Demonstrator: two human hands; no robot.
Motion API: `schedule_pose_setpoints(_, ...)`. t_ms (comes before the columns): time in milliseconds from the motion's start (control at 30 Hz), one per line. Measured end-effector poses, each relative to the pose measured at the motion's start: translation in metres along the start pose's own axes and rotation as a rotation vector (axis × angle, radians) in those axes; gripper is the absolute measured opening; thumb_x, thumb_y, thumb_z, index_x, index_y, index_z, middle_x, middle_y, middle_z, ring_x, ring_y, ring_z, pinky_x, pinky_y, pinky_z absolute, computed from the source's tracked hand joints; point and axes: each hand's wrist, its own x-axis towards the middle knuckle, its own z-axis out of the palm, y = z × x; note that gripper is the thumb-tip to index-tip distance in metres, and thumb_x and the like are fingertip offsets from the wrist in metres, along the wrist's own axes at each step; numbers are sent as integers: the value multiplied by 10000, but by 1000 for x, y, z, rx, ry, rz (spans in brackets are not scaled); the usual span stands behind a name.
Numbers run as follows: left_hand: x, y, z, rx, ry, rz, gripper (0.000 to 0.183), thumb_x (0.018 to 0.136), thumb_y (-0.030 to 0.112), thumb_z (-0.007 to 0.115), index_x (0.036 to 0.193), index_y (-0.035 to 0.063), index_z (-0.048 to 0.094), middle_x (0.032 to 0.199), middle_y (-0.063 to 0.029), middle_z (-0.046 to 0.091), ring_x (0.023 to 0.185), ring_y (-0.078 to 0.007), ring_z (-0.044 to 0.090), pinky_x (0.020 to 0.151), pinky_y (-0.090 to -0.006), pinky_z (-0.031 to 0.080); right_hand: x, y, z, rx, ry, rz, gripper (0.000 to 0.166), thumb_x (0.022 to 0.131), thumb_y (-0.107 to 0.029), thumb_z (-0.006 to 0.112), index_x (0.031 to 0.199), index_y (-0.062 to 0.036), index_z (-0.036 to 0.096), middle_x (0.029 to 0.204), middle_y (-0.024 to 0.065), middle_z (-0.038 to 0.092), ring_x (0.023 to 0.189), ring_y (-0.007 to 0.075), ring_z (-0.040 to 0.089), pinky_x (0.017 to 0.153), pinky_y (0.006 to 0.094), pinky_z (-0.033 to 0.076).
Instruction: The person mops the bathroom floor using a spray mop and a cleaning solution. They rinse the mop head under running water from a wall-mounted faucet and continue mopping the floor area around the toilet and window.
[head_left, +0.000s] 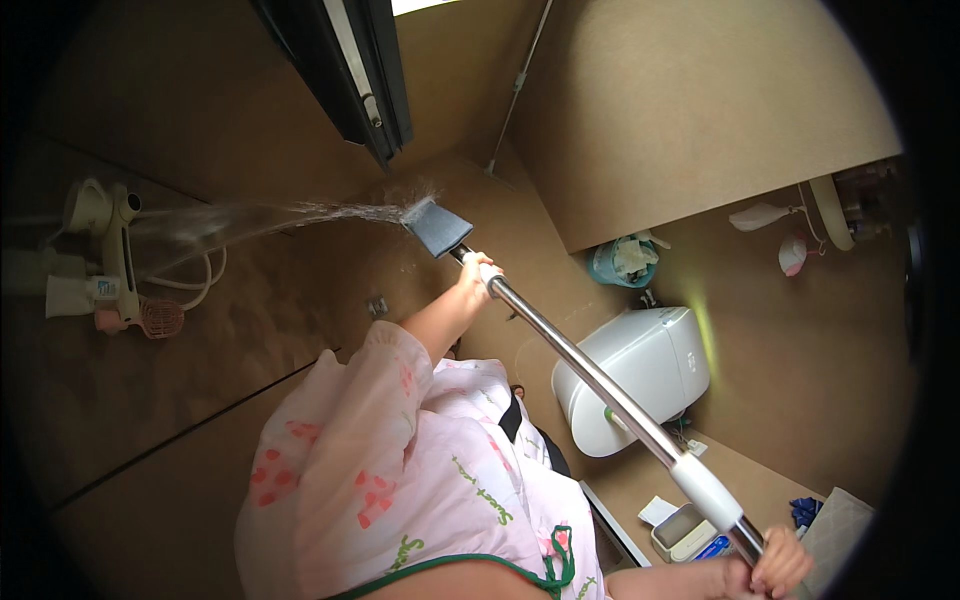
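My left hand (476, 276) is closed around the upper shaft of a telescopic cleaning pole (585, 364), just below its flat dark grey head (439, 227). Near the pole's other end, my right hand (780, 562) grips the metal tube beyond a white plastic sleeve (706, 491). The pole slants across the view, with its head raised away from me. A stream of water (322, 212) coming from the shower fixture (120, 247) on the left strikes the head's edge and splashes.
A white toilet (637, 379) with its lid down stands right of the pole. Beyond it sits a blue waste bin (626, 261) holding crumpled paper. A thin-poled floor tool (517, 86) leans in the far corner. A black door frame (360, 82) juts in above. An open container (682, 529) lies at lower right.
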Motion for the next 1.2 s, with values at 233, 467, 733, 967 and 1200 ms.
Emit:
schedule_pose_setpoints(233,-71,-59,43,-93,-5,-83,150,651,145,523,713,59,417,588,-110,492,496,-233,496,467,-358,471,-90,179,10,22,-237,340,202,806,-148,578,675,-98,433,505,14,438,399,124,380,472,272,405)
schedule_pose_setpoints(467,-107,-69,57,-152,5,-7,173,626,132,515,719,39,402,587,-118,476,516,-244,503,510,-374,492,-105,242,31,109,-317,314,281,857,-236,609,690,-94,433,556,42,479,496,165,464,648,345,471)
schedule_pose_setpoints(733,-96,-54,48,-136,54,-115,185,630,126,527,728,44,393,612,-122,473,513,-239,503,499,-372,489,-99,204,43,75,-269,379,290,837,-255,624,679,-95,440,535,41,466,492,160,454,622,327,447)
schedule_pose_setpoints(967,-32,-7,15,-78,-35,-47,153,615,124,531,665,75,395,566,-90,456,481,-230,488,454,-362,453,-14,37,13,105,-78,266,349,803,-251,684,613,-143,411,496,-38,374,450,77,365,555,242,423)
schedule_pose_setpoints(1200,-15,24,-16,49,66,-11,158,626,129,547,709,66,429,595,-97,498,501,-233,524,472,-347,487,-2,-30,4,42,-50,96,390,810,-445,644,640,-124,503,514,-47,423,403,60,374,419,196,376)
